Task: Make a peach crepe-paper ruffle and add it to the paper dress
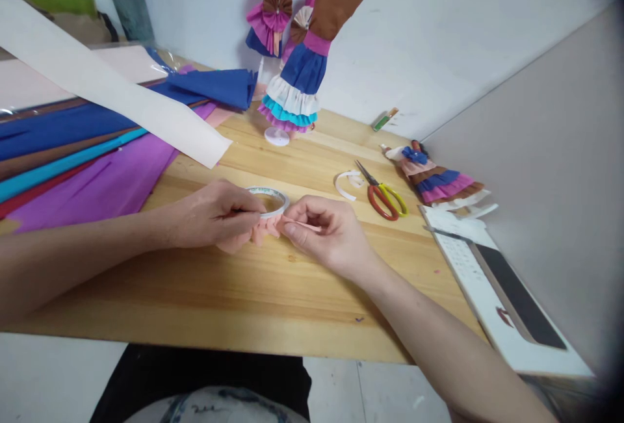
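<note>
Lap: dark clothing point(205, 377) at the bottom centre of the frame, under the table edge.
Table: a pale wooden table point(253, 299) fills the middle of the frame.
Left hand point(214, 215): centre of the frame, fingers closed on a gathered piece of pink crepe paper point(263, 229), resting on the wood.
Right hand point(326, 231): just right of centre, thumb and forefinger pinched on a thin pink strip point(305, 225) that runs to the gathered piece; the two hands nearly meet.
Tape roll point(269, 200): a white ring lying flat directly behind the fingertips, touching the pink paper.
Board: a white board with a dark panel point(507, 299) at the lower right, overhanging the table edge.
Scissors point(385, 195): red and yellow handles, right of centre, beside a curled white strip point(346, 182).
Small paper doll point(433, 179): lying flat at the right, layered skirt.
Crepe sheets point(97, 150): blue, purple, brown and turquoise, at the left, with a white strip point(121, 101) across them.
Standing dolls point(302, 65): upper centre, against the wall.
</note>
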Demonstrator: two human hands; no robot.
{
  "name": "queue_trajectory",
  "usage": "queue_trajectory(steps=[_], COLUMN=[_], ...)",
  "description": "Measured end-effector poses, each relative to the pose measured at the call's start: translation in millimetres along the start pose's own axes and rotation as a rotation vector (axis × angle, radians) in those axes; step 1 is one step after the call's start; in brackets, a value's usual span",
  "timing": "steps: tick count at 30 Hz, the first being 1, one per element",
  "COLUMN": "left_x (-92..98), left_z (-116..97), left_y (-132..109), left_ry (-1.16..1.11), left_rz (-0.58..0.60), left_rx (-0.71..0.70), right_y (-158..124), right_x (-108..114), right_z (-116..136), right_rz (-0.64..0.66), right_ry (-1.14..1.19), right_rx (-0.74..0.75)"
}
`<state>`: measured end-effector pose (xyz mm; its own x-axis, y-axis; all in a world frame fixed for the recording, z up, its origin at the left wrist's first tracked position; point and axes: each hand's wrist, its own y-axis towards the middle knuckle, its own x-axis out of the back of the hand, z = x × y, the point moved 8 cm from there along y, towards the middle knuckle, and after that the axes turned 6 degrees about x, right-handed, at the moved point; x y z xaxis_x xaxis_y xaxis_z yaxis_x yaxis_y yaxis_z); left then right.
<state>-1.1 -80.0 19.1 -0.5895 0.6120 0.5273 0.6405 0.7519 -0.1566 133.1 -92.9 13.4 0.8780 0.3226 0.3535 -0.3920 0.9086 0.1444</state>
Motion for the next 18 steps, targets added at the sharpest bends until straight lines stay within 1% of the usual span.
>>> queue_trajectory(steps=[6,11,18], left_x=[0.5,-1.9,-2.4], left_z=[-0.7,-1.1,-3.1], left_y=[-1.0,-1.8,-1.9], left_ry=[0.004,-0.026,-0.034], left_rz=[-0.008,0.011,0.003], left_rx=[-0.022,-0.024,-0.044], right_y=[-1.1,0.2,0.4], right_x=[-5.8,-6.8,-7.1], right_z=[-8.0,-11.5,-16.6], right_rz=[0.014,-0.015,-0.042], right_ry=[0.181,0.205,0.242], right_rx=[-0.105,-0.133,-0.151])
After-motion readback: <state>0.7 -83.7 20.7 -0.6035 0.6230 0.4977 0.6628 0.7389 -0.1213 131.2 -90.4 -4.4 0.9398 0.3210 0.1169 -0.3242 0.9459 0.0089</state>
